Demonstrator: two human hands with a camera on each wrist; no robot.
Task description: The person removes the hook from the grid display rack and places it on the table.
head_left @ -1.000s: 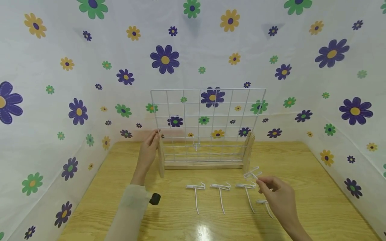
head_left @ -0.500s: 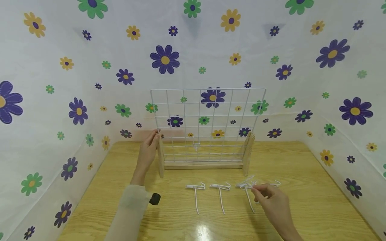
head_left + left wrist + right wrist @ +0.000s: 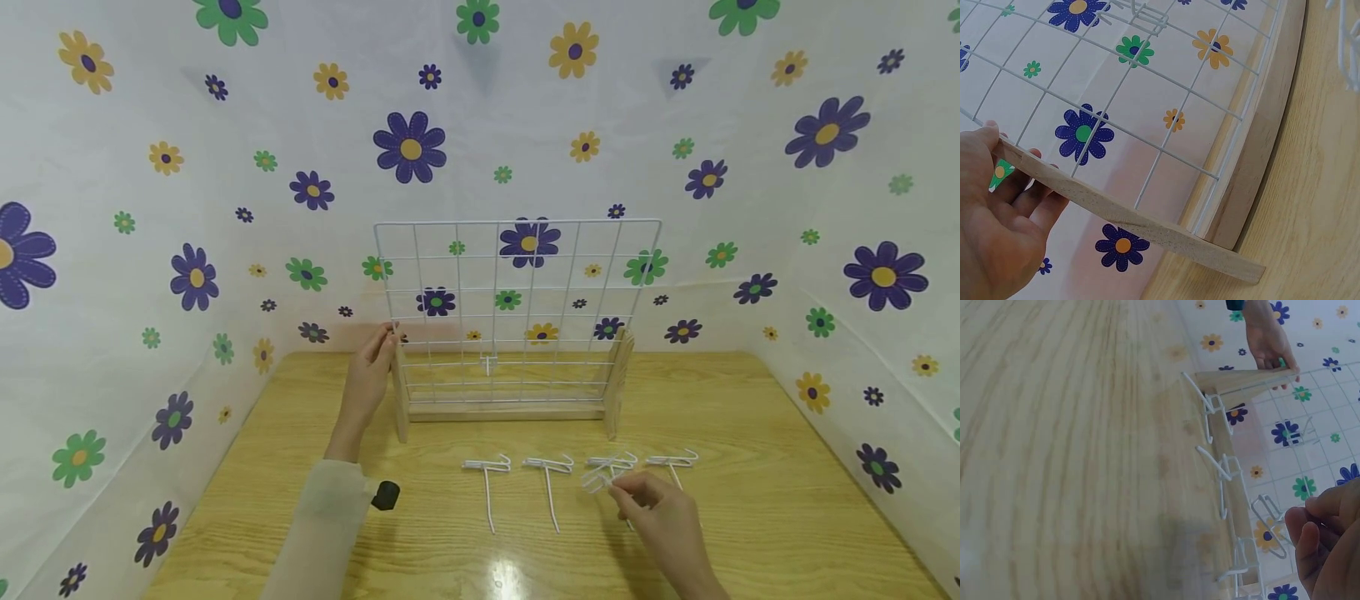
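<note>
My left hand (image 3: 363,379) grips the left wooden side post (image 3: 1129,212) of a white wire grid rack (image 3: 517,222), thumb on the front side and fingers behind. My right hand (image 3: 660,512) pinches a white wire display hook (image 3: 597,480) by its prong, above the table and in front of the rack. One similar hook (image 3: 488,364) hangs low on the grid near its middle. Lying in a row on the table are several more hooks, including the leftmost hook (image 3: 487,483), the second hook (image 3: 549,483) and the rightmost hook (image 3: 672,461); the held hook and hand partly cover another.
The wood-grain table (image 3: 247,517) carries the rack near its back. Flower-print cloth (image 3: 180,350) surrounds the table at the back and both sides. A black object (image 3: 386,496) sticks out at my left sleeve.
My right hand has moved left and slightly toward me with the hook, whose frame end now tips lower. The rightmost hook on the table has come into view. My left hand stays put.
</note>
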